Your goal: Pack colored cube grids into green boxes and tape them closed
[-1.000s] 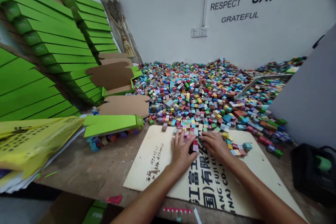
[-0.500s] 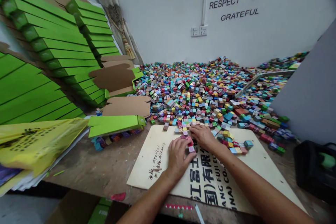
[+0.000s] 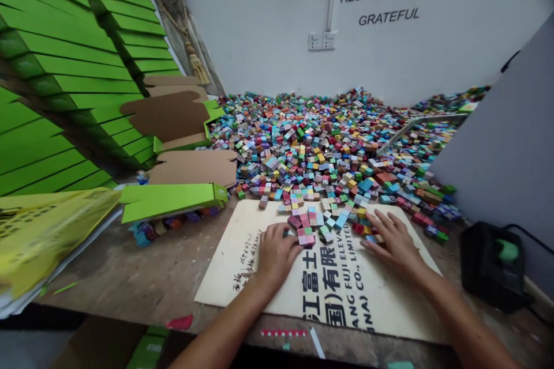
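Observation:
My left hand [image 3: 277,251] rests on a cream cardboard sheet [image 3: 231,268], fingers curved and thumb apart from them. Its thumb and index tips are at the left edge of a pink block [image 3: 306,236], touching or nearly so. Just beyond lie a dark red block [image 3: 295,221] and a light-blue block [image 3: 315,216]. My right hand [image 3: 392,242] is spread palm down at the right side of the sheet. Its fingertips reach over a few small patterned blocks [image 3: 359,228], and the palm hides whatever lies beneath.
A large heap of small coloured blocks [image 3: 298,144] covers the back of the table up to the wall. Green boxes [image 3: 86,69] are stacked at left; one open box [image 3: 173,202] holds blocks. A yellow bag [image 3: 52,230] and a black device [image 3: 491,265] flank the work area.
My right hand has moved right, away from the left hand, to the blocks on that side. Several blocks now lie spread between the hands. The view has shifted slightly.

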A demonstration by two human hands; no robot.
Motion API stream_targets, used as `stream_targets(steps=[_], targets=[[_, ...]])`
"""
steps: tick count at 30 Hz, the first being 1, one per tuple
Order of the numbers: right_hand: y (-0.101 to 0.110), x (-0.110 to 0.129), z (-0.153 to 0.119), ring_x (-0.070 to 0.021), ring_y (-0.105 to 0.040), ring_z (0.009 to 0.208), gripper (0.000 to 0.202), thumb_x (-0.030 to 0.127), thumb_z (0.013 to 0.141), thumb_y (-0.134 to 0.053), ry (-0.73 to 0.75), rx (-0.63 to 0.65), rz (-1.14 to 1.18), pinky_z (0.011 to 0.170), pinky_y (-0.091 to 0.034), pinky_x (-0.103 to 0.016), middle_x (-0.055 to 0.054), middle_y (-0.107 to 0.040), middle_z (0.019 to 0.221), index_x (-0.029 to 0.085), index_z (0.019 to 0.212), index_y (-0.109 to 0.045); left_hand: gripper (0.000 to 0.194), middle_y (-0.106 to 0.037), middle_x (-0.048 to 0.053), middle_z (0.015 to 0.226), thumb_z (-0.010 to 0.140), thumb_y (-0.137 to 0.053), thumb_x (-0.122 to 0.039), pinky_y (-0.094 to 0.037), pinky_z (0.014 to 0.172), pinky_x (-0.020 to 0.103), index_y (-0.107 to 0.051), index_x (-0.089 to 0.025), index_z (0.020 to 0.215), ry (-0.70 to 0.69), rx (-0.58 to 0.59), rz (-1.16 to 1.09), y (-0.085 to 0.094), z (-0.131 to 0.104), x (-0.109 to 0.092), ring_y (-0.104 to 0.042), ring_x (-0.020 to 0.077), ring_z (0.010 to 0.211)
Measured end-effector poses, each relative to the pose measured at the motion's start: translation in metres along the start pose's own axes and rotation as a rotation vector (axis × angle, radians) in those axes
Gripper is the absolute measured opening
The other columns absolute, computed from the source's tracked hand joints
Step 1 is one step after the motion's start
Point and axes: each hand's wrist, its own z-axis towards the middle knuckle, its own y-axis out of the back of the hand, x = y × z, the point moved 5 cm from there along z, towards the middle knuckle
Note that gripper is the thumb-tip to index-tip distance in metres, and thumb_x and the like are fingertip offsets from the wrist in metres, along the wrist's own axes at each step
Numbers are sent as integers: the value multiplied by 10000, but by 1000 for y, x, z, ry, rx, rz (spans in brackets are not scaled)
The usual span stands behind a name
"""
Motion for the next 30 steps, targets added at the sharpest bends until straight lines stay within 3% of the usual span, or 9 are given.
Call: stream_targets(steps=[3,6,9,11,14,16,21,26,30], targets=[[-4,27,0,-321,-413,1195,528,457,865,-446,105,31,23,921,-416,-464,-104,-462,1371,243,1347,-456,177,-569,24,1070,797,-665,-318,-382,822,380,-657,-268,966,-39,43,-7,-10,10,-17,-459,242,1032],[-2,56,9,-321,-403,1209,473,466,877,-422,137,43,1,865,-431,-480,-60,-384,1436,336,1330,-460,207,-577,23,1029,794,-658,-382,-383,836,383,-647,-255,957,-64,51,-42,-11,23,-28,-474,234,1005],[2,63,23,-324,-333,1279,518,509,881,-396,38,19,-25,887,-398,-512,-66,-310,1478,345,1372,-389,302,-563,42,1084,809,-604,-481,-382,874,403,-631,-256,1009,-8,-9,-59,-1,38,-20,-470,250,1046],[1,60,33,-323,-292,1312,564,527,875,-399,-26,37,-33,941,-350,-532,-80,-306,1479,311,1395,-357,502,-502,71,1239,770,-592,-583,-343,952,459,-569,-279,1168,54,-18,-68,1,48,-8,-407,300,1172],[-7,65,45,-329,-289,1315,567,519,873,-417,-9,124,-22,979,-303,-555,-42,-343,1465,310,1396,-352,862,-325,101,1437,650,-567,-750,-216,1047,549,-383,-306,1365,66,154,-111,-13,57,2,-214,375,1334],[-10,76,52,-325,-304,1306,516,484,879,-432,70,151,-9,989,-287,-553,-14,-350,1462,321,1368,-399,981,-227,100,1495,588,-565,-797,-151,1073,566,-313,-312,1403,1,283,-141,-27,56,-1,-115,383,1373],[-12,89,65,-280,-340,1287,464,427,895,-437,179,148,52,985,-318,-470,-15,-353,1460,291,1339,-449,788,-198,63,1514,672,-649,-640,-153,1094,536,-395,-343,1357,-43,260,-131,-41,51,-12,-114,346,1386],[-14,70,85,-310,-346,1260,421,385,889,-458,4,94,28,962,-311,-507,-28,-445,1402,298,1299,-491,616,-387,101,1424,756,-665,-468,-233,1087,471,-482,-255,1304,-43,147,-85,-35,52,-7,-296,292,1329],[-18,71,93,-308,-383,1222,346,336,872,-478,-29,95,57,933,-343,-499,-15,-478,1372,321,1207,-567,755,-340,110,1452,641,-724,-552,-213,1086,501,-488,-278,1304,-27,148,-88,-31,57,-3,-285,330,1332]])
